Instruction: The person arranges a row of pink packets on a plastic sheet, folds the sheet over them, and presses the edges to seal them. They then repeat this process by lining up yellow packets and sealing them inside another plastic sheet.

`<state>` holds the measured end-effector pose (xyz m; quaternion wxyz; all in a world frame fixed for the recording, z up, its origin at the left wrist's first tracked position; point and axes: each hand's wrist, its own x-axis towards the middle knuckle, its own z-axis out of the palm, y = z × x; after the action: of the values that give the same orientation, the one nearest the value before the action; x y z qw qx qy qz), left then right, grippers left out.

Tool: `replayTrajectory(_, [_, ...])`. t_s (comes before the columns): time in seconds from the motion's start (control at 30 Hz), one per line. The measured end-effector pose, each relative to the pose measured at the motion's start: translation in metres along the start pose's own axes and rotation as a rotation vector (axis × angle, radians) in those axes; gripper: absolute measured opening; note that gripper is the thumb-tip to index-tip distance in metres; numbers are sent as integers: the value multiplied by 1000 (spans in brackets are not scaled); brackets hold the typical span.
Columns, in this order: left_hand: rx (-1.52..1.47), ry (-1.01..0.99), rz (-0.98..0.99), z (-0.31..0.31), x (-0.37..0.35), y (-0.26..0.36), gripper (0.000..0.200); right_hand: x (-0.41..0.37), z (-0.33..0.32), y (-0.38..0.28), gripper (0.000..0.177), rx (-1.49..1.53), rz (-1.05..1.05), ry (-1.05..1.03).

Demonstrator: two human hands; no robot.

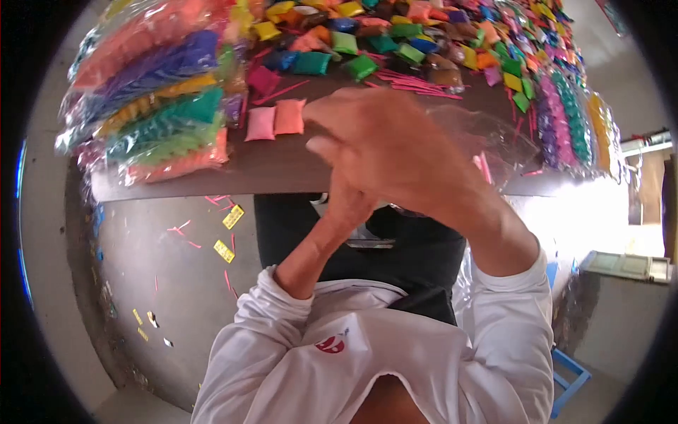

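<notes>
My right hand (385, 141) is blurred and reaches across above the table's front edge, over my left hand (346, 191), whose fingers are largely hidden beneath it. What either hand holds cannot be made out. Just left of my right fingertips, a pink packet (260, 124) and an orange packet (289, 116) lie side by side on the dark table (176, 182). A clear plastic bag (494, 145) lies to the right of my hands, with pink strips at it.
Bundled colored packets in clear bags (162, 85) are stacked at the left. A heap of loose packets (409, 35) covers the back, beside pink strips (420, 85). More bagged packets (572, 127) stand at the right. A blue stool (571, 374) is on the floor.
</notes>
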<state>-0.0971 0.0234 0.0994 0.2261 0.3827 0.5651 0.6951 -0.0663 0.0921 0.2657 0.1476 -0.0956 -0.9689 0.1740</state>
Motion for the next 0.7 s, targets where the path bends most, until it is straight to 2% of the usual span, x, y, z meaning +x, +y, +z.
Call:
replayTrajectory(0.03, [25, 146, 26, 21, 1, 21, 16, 11, 16, -3, 20, -36, 11, -111])
replayTrajectory(0.1, [17, 98, 56, 18, 4, 17, 19, 28, 56, -1, 22, 32, 60, -62])
replayTrajectory(0.13, [-10, -96, 57, -1, 6, -3, 20, 36, 68, 1, 24, -1, 55, -50])
replayTrajectory(0.2, [60, -299, 123, -15, 3, -28, 21, 51, 93, 6, 22, -71, 67, 7])
replayTrajectory(0.27, [254, -316, 251, -20, -1, -29, 22, 63, 122, 13, 16, -140, 101, 98])
replayTrajectory(0.37, [258, -341, 221, -19, -1, -30, 24, 85, 156, 36, 18, -190, 1, 301])
replayTrajectory(0.47, [112, -361, 180, -16, -3, -37, 25, 106, 157, 37, 16, -252, 197, -24])
replayTrajectory(0.53, [61, -381, 155, -18, -2, -32, 25, 108, 143, 30, 18, -220, 131, -94])
replayTrajectory(0.6, [-301, -336, -122, -18, -8, -34, 24, 113, 150, 31, 18, -208, 105, -125])
replayTrajectory(0.63, [-629, -277, -401, -16, -18, -42, 24, 120, 162, 35, 17, -217, 115, -123])
replayTrajectory(0.67, [-621, -260, -492, -14, -18, -45, 24, 114, 162, 24, 13, -300, 76, 139])
replayTrajectory(0.7, [-614, -240, -583, -11, -17, -48, 24, 115, 168, 24, 11, -208, 44, 186])
